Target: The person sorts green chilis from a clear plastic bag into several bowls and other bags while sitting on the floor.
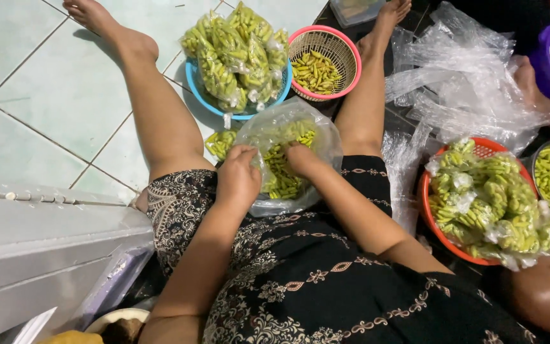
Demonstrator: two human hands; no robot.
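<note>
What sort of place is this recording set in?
Probably a home floor used for hand-packing snacks: pale floor tiles, a blue basin and an orange basket heaped with filled bags, and both hands on a clear bag.

Open tiled floor (39,83) far left, beyond the left leg (154,108). Hemmed between both legs: clear bag of green snacks (288,153) on the lap, blue basin (237,111) of packed bags and pink basket (324,62) just ahead, nearly touching. Right side crowded with loose plastic sheets (459,76), an orange basket (472,204), another person's hand (529,83). White casing (46,236) blocking lower left.
</note>
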